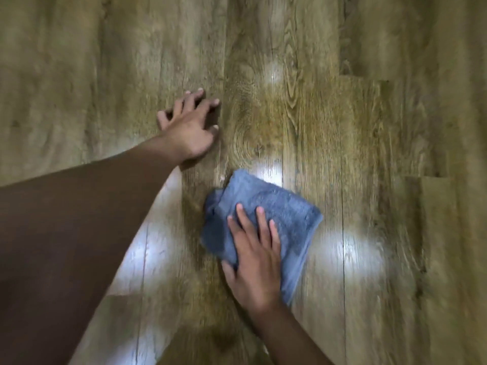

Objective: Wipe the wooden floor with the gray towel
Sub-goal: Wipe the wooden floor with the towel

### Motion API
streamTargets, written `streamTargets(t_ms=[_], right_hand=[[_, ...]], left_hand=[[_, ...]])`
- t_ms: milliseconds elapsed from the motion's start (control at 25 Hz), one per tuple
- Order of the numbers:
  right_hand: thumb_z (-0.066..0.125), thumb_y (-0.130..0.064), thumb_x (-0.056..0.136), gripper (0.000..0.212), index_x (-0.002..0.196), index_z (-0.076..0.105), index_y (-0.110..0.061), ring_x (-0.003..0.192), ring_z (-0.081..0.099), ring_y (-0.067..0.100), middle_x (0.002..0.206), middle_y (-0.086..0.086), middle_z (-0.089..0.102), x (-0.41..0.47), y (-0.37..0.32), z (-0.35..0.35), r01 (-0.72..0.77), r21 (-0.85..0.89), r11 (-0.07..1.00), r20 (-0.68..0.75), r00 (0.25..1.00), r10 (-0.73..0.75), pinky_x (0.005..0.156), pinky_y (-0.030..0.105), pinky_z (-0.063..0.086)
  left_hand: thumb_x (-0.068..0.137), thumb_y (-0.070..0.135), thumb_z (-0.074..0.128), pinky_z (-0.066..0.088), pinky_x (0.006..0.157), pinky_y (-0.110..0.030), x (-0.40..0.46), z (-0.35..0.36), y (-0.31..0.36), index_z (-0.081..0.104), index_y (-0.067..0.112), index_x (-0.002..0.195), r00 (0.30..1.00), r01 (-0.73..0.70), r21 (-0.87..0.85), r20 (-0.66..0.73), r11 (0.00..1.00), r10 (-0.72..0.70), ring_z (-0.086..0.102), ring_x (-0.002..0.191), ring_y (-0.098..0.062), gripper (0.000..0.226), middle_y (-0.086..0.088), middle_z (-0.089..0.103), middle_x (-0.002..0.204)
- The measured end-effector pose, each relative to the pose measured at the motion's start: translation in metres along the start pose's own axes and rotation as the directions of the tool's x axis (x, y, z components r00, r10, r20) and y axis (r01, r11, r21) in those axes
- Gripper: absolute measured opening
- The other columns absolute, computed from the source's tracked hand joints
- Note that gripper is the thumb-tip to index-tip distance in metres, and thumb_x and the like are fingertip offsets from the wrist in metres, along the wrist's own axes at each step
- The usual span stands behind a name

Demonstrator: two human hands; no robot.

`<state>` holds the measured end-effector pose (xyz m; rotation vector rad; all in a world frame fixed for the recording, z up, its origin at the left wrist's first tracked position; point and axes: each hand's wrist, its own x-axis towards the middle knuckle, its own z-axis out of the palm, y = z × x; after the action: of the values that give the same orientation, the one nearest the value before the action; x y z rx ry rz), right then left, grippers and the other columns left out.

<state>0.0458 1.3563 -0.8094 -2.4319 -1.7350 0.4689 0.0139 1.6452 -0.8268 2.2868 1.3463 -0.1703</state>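
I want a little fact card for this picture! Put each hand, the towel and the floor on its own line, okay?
left hand: fingers spread, resting on the floor, holding nothing
right hand: flat on the gray towel, fingers straight, pressing it down
gray towel: folded, lying on the floor, partly under the right hand
wooden floor: brown planks, with bright shiny patches near the towel
apart or touching: the left hand is not touching the towel

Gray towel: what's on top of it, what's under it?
On top: the right hand, fingers flat, pressing the folded gray towel. Under it: the wooden floor; the patch beneath is covered, so its state can't be seen.
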Motion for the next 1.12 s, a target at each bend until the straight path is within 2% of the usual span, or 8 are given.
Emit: streamTargets(t_ms=[80,160,240,440,600,720,840,1120], right_hand=[[0.072,-0.042,0.072,0.082,0.147,0.043,-0.025,0.153,0.017,0.027,0.164,-0.006,0.025,-0.006,0.002,0.004,0.03,-0.038,0.999,0.018,0.999,-0.03,0.119,0.049,0.014],[0.069,-0.046,0.074,0.078,0.146,0.047,-0.025,0.151,0.02,0.028,0.162,-0.005,0.029,-0.001,0.011,0.004,0.065,-0.067,0.996,0.019,0.998,-0.064,0.117,0.051,0.017],[0.062,-0.049,0.075,0.076,0.146,0.046,-0.025,0.151,0.021,0.029,0.162,-0.005,0.031,0.005,0.016,0.005,0.107,-0.07,0.992,0.021,0.994,-0.106,0.116,0.053,0.019],[0.059,-0.049,0.073,0.076,0.143,0.047,-0.024,0.151,0.022,0.029,0.16,-0.005,0.034,0.046,0.017,0.002,0.123,-0.041,0.992,-0.028,0.992,-0.125,0.118,0.052,0.018],[0.061,-0.045,0.074,0.074,0.144,0.047,-0.022,0.15,0.022,0.028,0.159,-0.003,0.036,0.149,0.009,-0.016,0.059,0.013,0.998,-0.087,0.994,-0.058,0.117,0.052,0.018],[0.065,-0.042,0.078,0.073,0.145,0.044,-0.022,0.151,0.018,0.027,0.16,-0.003,0.033,0.228,0.001,-0.026,0.005,0.032,0.999,-0.104,0.995,-0.001,0.118,0.052,0.014],[0.064,-0.043,0.081,0.07,0.145,0.043,-0.023,0.151,0.018,0.027,0.16,-0.004,0.033,0.282,0.001,-0.035,-0.001,0.034,0.999,-0.129,0.992,0.005,0.118,0.053,0.014],[0.066,-0.036,0.086,0.067,0.147,0.04,-0.022,0.153,0.013,0.025,0.163,-0.004,0.028,0.275,-0.001,-0.034,0.018,0.063,0.998,-0.154,0.988,-0.008,0.123,0.045,0.006]], left_hand=[[0.081,0.083,0.048,-0.011,0.112,-0.07,0.001,-0.025,-0.037,0.011,0.054,0.155,0.984,0.143,0.082,0.093,0.986,-0.151,-0.012,0.157,-0.026,0.088,0.006,-0.01,0.171],[0.048,0.107,0.044,-0.017,0.111,-0.07,-0.007,-0.046,-0.074,-0.014,0.055,0.153,0.876,0.452,0.009,0.185,0.892,-0.446,-0.03,0.151,-0.032,0.131,0.004,-0.033,0.165],[0.034,0.106,0.045,-0.01,0.119,-0.067,-0.014,-0.046,-0.101,-0.028,0.051,0.151,0.819,0.53,-0.019,0.271,0.848,-0.506,-0.035,0.148,-0.038,0.148,0.0,-0.043,0.16],[0.053,0.097,0.053,-0.01,0.12,-0.063,-0.015,-0.044,-0.102,-0.033,0.049,0.149,0.846,0.469,-0.039,0.306,0.882,-0.437,-0.038,0.145,-0.041,0.138,-0.003,-0.047,0.157],[0.068,0.089,0.059,-0.006,0.12,-0.066,-0.017,-0.047,-0.097,-0.03,0.047,0.151,0.859,0.456,-0.056,0.29,0.888,-0.422,-0.041,0.144,-0.04,0.129,-0.004,-0.047,0.157],[0.067,0.092,0.056,0.001,0.115,-0.076,-0.018,-0.047,-0.097,-0.035,0.051,0.146,0.854,0.459,-0.033,0.292,0.888,-0.43,-0.043,0.144,-0.036,0.127,0.0,-0.05,0.155],[0.067,0.093,0.053,-0.003,0.105,-0.085,-0.018,-0.046,-0.096,-0.039,0.054,0.142,0.848,0.464,-0.025,0.302,0.885,-0.436,-0.045,0.142,-0.033,0.125,0.004,-0.054,0.152],[0.062,0.098,0.051,-0.006,0.097,-0.088,-0.018,-0.04,-0.1,-0.038,0.056,0.141,0.856,0.467,-0.037,0.269,0.884,-0.441,-0.044,0.144,-0.032,0.126,0.006,-0.053,0.152]])
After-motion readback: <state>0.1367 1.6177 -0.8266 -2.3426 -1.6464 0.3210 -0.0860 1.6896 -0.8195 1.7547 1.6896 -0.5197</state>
